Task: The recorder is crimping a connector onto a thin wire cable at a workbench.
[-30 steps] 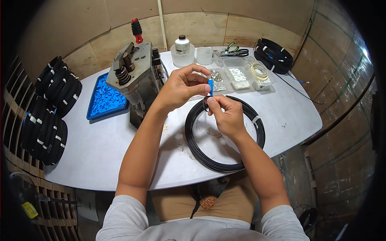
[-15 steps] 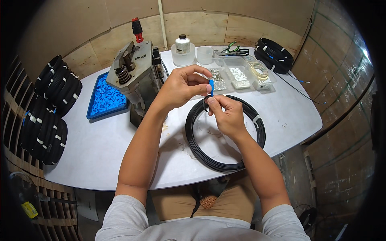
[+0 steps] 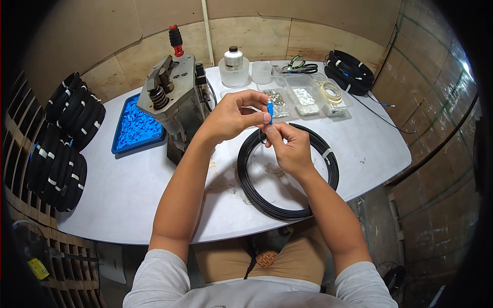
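Note:
A small blue fiber-optic connector with a pale tip stands upright between my hands, over the far part of a black cable coil. From the left, my left hand is closed in a pinch on the connector's side, its other fingers curled. My right hand is closed just below, with thumb and finger on the black cable at the connector's lower end. A short loop of cable shows beside that thumb. The coil lies flat on the white table, tied with a white band on its right.
Left of my arms stand a metal hand press and a blue tray of blue parts. Clear boxes, a tape roll, a white bottle and pliers sit behind. Cable coils lie at both sides.
The pale tip of the connector now shows above the left fingers, and more of its blue body is visible. My left hand has shifted slightly downward; the right hand stays nearly in place.

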`<state>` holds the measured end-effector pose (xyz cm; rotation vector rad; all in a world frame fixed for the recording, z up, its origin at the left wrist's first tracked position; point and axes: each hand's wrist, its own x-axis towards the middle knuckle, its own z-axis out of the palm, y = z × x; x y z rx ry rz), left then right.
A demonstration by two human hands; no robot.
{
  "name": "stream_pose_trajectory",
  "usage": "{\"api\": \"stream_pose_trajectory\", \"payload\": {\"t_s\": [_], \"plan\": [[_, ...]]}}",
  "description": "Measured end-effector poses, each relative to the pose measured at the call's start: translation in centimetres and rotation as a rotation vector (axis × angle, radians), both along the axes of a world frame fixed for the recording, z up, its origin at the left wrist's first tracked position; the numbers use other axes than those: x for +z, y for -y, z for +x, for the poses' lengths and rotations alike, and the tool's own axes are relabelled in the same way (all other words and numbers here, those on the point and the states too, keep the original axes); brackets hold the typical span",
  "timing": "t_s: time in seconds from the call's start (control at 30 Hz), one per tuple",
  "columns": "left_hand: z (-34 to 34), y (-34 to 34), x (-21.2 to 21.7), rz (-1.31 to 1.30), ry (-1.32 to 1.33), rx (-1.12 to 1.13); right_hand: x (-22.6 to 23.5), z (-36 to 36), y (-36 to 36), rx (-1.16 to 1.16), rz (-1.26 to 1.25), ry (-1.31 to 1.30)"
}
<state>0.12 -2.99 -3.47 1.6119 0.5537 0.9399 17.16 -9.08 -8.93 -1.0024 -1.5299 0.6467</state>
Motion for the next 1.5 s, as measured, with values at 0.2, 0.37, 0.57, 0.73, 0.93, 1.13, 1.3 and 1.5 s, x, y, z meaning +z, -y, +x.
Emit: {"api": "stream_pose_trajectory", "payload": {"t_s": [0.2, 0.37, 0.57, 0.73, 0.93, 1.13, 1.3, 1.5], "plan": [[-0.14, 0.30, 0.45, -0.002, -0.126, 0.053, 0.04, 0.00, 0.07, -0.012, 0.013, 0.001], [-0.21, 0.01, 0.06, -0.028, -0.081, 0.065, -0.14, -0.07, -0.14, 0.004, 0.026, -0.027], [-0.23, -0.02, -0.11, 0.004, -0.125, 0.034, 0.12, -0.02, 0.19, 0.035, -0.049, -0.012], [-0.22, 0.01, -0.03, 0.001, -0.079, 0.010, 0.45, -0.02, 0.39, 0.037, -0.041, -0.044], [-0.14, -0.18, -0.15, 0.003, -0.107, 0.053, 0.42, -0.08, 0.31, 0.028, -0.041, 0.008], [-0.31, -0.08, -0.12, 0.045, -0.122, 0.030, 0.00, -0.16, 0.04, 0.006, 0.034, -0.020], [-0.14, -0.02, 0.05, 0.004, -0.117, 0.060, 0.10, -0.18, 0.16, 0.003, 0.027, -0.011], [-0.28, 0.03, 0.20, 0.028, -0.135, 0.039, 0.35, 0.00, 0.39, 0.015, -0.034, 0.037]]}}
